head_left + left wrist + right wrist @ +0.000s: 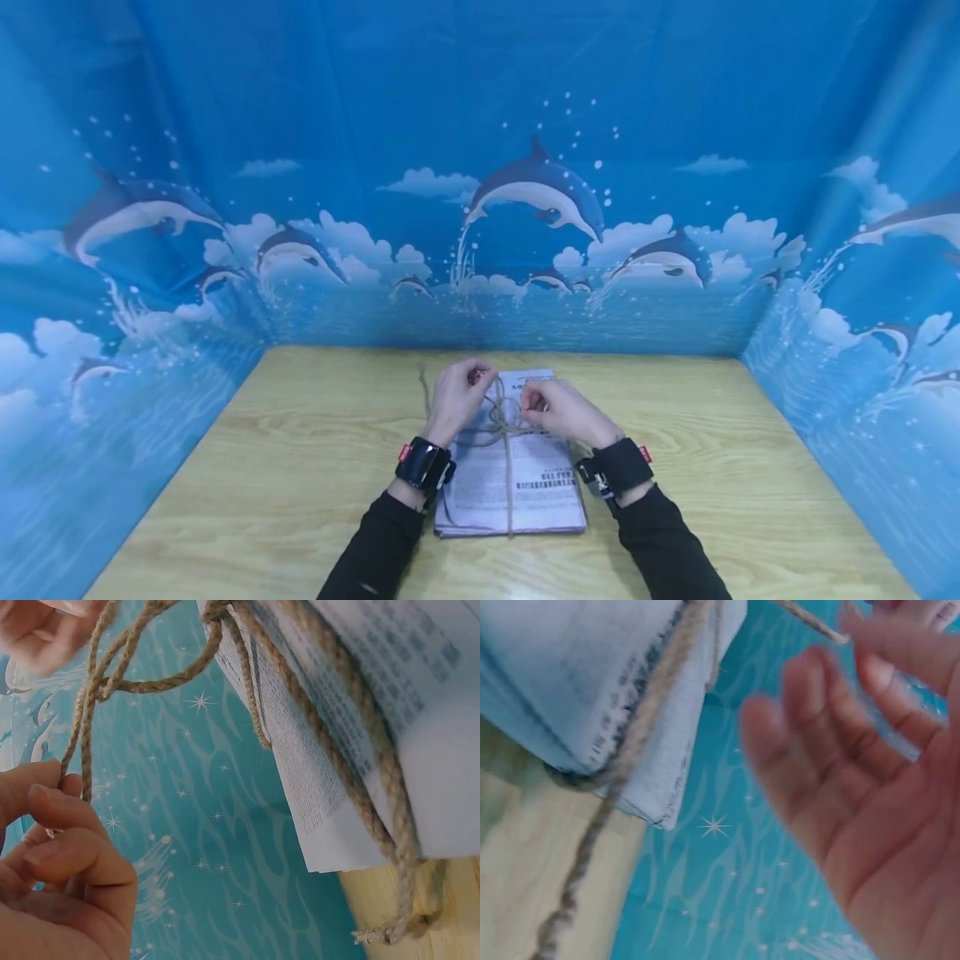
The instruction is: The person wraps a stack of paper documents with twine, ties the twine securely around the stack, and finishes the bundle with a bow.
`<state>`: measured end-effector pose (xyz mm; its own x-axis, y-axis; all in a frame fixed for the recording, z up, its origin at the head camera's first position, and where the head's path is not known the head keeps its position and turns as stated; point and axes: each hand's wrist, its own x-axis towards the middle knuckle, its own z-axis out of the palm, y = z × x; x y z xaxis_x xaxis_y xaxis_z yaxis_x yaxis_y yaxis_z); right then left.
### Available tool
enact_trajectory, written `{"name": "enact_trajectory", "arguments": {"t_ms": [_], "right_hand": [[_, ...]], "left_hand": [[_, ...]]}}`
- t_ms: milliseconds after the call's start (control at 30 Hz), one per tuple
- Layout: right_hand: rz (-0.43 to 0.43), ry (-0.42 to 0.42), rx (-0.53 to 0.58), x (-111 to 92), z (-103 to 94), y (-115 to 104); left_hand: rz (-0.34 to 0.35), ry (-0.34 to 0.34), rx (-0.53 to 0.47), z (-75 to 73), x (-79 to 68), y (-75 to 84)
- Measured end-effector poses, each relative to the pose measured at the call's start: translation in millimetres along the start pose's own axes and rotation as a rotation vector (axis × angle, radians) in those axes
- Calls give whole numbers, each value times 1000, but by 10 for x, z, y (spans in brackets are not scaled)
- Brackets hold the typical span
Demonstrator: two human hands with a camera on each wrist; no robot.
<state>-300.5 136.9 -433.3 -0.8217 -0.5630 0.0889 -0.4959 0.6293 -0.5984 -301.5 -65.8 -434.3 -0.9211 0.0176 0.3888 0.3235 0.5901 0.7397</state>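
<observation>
A stack of folded newspapers (480, 487) lies on the table, with twine (509, 492) crossed over it and looped at the middle. Over the far left part of the stack, my left hand (457, 398) pinches a strand of the twine. The left wrist view shows the twine (86, 742) running down into the thumb and fingertips of that hand (71, 862). My right hand (568, 410) is at the right of the loops. In the right wrist view its thumb and index finger pinch a strand (814, 620), while the other fingers of this hand (885, 817) bend loosely.
A loose twine end (423, 387) lies on the wooden table (315, 467) left of the stack. Another length of twine (574, 877) trails past the stack's edge in the right wrist view. A blue dolphin-print curtain (360, 108) encloses the table's back and sides.
</observation>
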Motion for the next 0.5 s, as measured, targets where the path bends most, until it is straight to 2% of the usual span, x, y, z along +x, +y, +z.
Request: {"name": "enact_trajectory", "arguments": {"t_ms": [200, 333, 500], "right_hand": [[-91, -28, -35, 36, 87, -3], [-91, -22, -91, 47, 151, 6], [-80, -81, -130, 29, 189, 6]], "left_hand": [[-6, -4, 16, 4, 2, 5], [-7, -7, 17, 9, 4, 6], [-13, -5, 22, 11, 5, 4]]}}
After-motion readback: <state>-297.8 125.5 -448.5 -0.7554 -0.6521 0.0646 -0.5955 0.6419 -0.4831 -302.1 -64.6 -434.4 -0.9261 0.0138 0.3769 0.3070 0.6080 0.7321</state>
